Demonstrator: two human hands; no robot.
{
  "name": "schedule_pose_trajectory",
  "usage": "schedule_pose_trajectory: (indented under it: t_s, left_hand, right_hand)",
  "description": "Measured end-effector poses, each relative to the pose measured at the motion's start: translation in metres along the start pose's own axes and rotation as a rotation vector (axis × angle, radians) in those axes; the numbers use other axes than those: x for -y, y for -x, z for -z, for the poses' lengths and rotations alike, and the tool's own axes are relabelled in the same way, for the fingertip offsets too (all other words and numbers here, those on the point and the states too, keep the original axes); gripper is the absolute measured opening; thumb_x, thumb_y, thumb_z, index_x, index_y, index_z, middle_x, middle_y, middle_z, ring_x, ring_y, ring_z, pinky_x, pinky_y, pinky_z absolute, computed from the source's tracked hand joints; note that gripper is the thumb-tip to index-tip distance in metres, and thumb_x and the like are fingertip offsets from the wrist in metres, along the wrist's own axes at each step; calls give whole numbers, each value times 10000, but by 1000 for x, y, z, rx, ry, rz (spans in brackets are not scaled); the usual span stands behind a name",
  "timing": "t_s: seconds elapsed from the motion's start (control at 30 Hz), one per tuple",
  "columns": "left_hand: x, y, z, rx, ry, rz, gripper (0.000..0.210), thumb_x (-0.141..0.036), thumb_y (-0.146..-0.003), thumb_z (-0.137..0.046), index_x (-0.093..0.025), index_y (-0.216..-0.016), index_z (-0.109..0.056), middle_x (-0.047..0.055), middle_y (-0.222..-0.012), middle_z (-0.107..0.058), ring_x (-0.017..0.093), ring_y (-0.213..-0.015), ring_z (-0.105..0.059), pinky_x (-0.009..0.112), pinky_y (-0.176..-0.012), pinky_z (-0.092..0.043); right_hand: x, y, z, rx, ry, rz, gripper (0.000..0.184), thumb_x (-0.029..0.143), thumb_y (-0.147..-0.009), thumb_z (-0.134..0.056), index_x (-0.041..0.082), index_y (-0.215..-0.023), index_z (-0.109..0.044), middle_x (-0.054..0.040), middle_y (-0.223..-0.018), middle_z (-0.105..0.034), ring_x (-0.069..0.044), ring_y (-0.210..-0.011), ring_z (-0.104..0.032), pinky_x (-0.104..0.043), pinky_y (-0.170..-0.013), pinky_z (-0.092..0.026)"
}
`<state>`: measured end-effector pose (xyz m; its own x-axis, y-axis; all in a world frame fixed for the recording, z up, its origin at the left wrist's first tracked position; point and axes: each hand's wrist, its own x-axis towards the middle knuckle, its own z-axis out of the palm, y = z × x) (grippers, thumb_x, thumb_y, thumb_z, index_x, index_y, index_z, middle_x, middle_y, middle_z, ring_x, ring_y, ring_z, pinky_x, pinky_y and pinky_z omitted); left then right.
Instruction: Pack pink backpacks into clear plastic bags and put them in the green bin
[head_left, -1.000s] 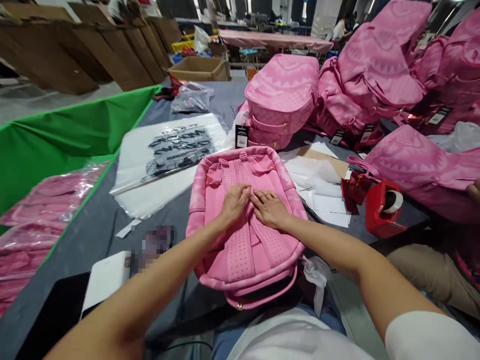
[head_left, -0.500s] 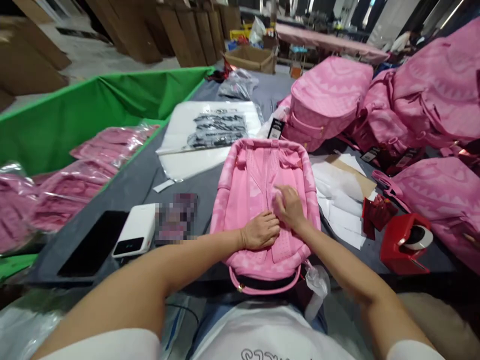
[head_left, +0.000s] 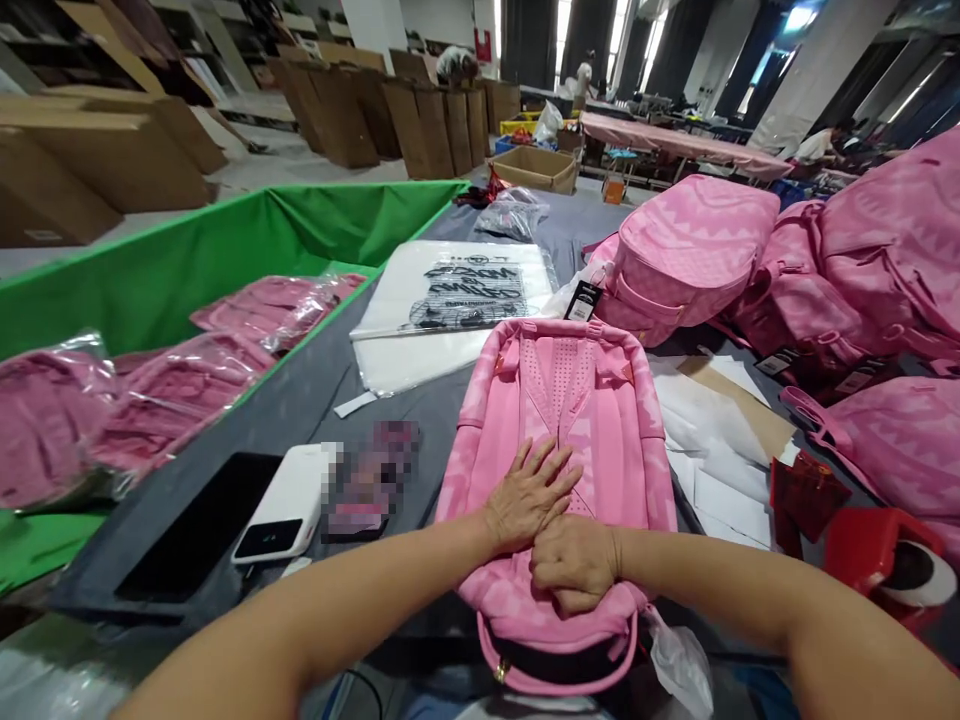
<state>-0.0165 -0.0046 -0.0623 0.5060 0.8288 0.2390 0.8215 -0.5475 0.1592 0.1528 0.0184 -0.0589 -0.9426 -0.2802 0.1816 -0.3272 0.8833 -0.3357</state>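
Observation:
A pink backpack [head_left: 480,440] lies with its strap side up in front of me, its carry handle toward my body. My left hand [head_left: 532,495] rests flat on the middle of the back panel, fingers spread. Just below it, touching it, my right hand [head_left: 576,565] is closed in a fist against the lower panel; whatever is inside its fingers is hidden. A crumpled clear plastic piece [head_left: 679,660] hangs by the handle on the right.
To the left lie a white power bank [head_left: 289,505], a black tablet-like slab [head_left: 199,525] and a blurred-out object. White printed bags [head_left: 457,300] lie beyond. On the right are paper sheets [head_left: 727,500], a red tape dispenser [head_left: 862,560] and pink backpacks [head_left: 690,240]. Bagged backpacks fill the green-lined bin [head_left: 337,220].
My left hand has spread its fingers and slid up the panel. My right hand has moved down toward me and closed into a fist. The camera view has tilted upward.

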Motion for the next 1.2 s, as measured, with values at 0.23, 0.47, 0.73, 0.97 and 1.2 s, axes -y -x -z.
schedule_pose_trajectory:
  t_s: [0.23, 0.47, 0.73, 0.97, 1.2]
  left_hand:
    - [-3, 4, 6, -25, 2, 148, 549, -378, -975, -591, -449, -1507, -476, 98, -1687, -290, 479, -1553, -149, 754, -1165, -194]
    - [-21, 68, 28, 141, -27, 48, 823, -743, -890, -542, -346, -1590, -369, 196, -1641, -351, 529, -1499, -261, 715, -1126, -302]
    - [4, -28, 95, 166, 60, 139, 647, -671, -1014, -300, -223, -1298, -669, 133, -968, -757, 300, -930, -695, 491, -941, -496]
    - [28, -61, 35, -95, 46, 419, 714, -659, -985, -398, -290, -1596, -371, 132, -1655, -364, 466, -1543, -218, 772, -1199, -125]
    - [34, -59, 5, -135, -17, 333, 782, -655, -972, -434, -283, -1638, -262, 160, -1660, -329, 491, -1550, -170, 791, -1221, -124]
  right_hand:
    - [13, -3, 0, -90, 258, -122, 152, 361, -867, -584, 221, -823, -542, -17, -731, -614, -184, -716, -563, -344, -721, -462]
    - [28, -2, 45, -377, 569, -301, 251, 192, -977, -514, 219, -1185, -651, -107, -1219, -714, -203, -1161, -624, -387, -1011, -481]
    - [-69, 5, 88, -189, 414, -1232, 598, 315, -1030, -385, 68, -1575, -385, -200, -1654, -341, -302, -1551, -307, -548, -1267, -222]
    - [-75, 10, 97, -145, 430, -1205, 503, 173, -992, -418, 125, -1477, -545, -209, -1518, -536, -320, -1404, -509, -508, -1181, -376]
    - [-152, -128, 175, -235, 395, -1201, 378, 209, -1038, -415, 219, -1346, -633, -142, -1358, -657, -269, -1245, -614, -376, -1029, -474]
